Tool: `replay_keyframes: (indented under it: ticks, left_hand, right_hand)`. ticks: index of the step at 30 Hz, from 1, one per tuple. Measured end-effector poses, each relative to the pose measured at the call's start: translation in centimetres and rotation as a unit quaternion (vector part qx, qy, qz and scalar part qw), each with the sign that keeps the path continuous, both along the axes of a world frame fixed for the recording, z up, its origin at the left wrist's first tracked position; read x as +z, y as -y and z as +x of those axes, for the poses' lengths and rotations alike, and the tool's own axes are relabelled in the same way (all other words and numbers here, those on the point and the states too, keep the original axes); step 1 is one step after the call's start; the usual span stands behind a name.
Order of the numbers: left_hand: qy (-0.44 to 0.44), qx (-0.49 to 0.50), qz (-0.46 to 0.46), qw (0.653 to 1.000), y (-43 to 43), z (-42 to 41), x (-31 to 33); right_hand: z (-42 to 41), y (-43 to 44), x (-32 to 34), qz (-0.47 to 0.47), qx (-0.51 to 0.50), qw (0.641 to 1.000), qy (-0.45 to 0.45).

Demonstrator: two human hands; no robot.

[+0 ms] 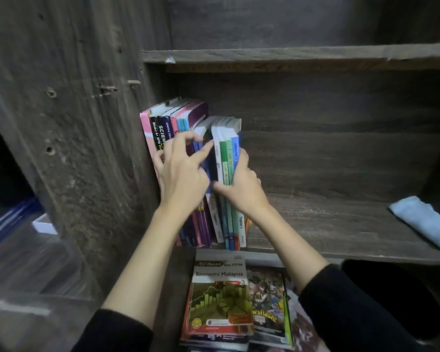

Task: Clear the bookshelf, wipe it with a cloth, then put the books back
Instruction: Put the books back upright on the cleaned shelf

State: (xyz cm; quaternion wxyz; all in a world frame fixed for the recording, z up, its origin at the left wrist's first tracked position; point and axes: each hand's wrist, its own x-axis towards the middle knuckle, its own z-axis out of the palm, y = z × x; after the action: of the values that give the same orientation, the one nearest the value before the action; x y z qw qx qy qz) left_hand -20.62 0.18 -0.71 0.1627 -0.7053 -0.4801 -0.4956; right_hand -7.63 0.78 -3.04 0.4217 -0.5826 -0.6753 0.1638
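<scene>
A dark wooden bookshelf (341,224) holds a row of upright books (178,118) at its left end. My right hand (241,184) grips a small bundle of thin books (228,151) with white, green and blue spines, standing at the right end of that row. My left hand (181,168) rests against the spines beside them, fingers spread, index finger touching the bundle's left side. A light blue cloth (424,219) lies folded at the right end of the same shelf.
Below the shelf edge lies a stack of books, topped by "Ekonomi Malaysia" (220,295) with a comic-covered one (269,306) beside it. The upper shelf board (290,55) runs above. A thick wooden side panel (87,148) stands left; blue and white items (18,222) lie beyond it.
</scene>
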Motion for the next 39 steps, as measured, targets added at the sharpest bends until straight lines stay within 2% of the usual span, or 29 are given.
replay_keyframes:
  ticks: [3,7,10,18,23,26,32,39]
  left_hand:
    - [-0.099,0.092,0.02,0.991,-0.6,-0.2,0.7]
    - [-0.124,0.164,0.003,0.979,-1.3,0.6,0.5]
    - [-0.101,0.17,0.01,0.98,-1.3,1.1,0.1]
    - [-0.017,0.096,-0.004,0.995,-0.7,2.5,-0.4]
    - [-0.062,0.157,-0.02,0.985,-0.2,3.2,0.1]
    - [-0.057,0.157,-0.073,0.983,0.4,3.8,0.1]
    - [0.036,0.061,-0.103,0.992,0.6,2.9,0.7]
    - [0.113,0.08,-0.098,0.986,2.0,0.6,1.4]
  right_hand:
    - [0.3,0.3,-0.4,0.017,-0.019,1.0,-0.004]
    - [0.4,0.5,-0.4,0.022,-0.027,0.999,-0.003]
    - [0.4,0.3,-0.7,0.027,-0.035,0.999,0.001]
    - [0.2,0.6,-1.7,0.061,-0.066,0.996,-0.01]
    - [0.3,0.5,-1.8,0.047,-0.065,0.997,-0.004]
    - [0.6,0.7,-1.7,0.045,-0.063,0.997,-0.006]
    - [1.6,0.8,-1.2,0.008,0.0,1.0,-0.007]
    - [1.6,0.7,-1.3,0.002,-0.006,1.0,-0.026]
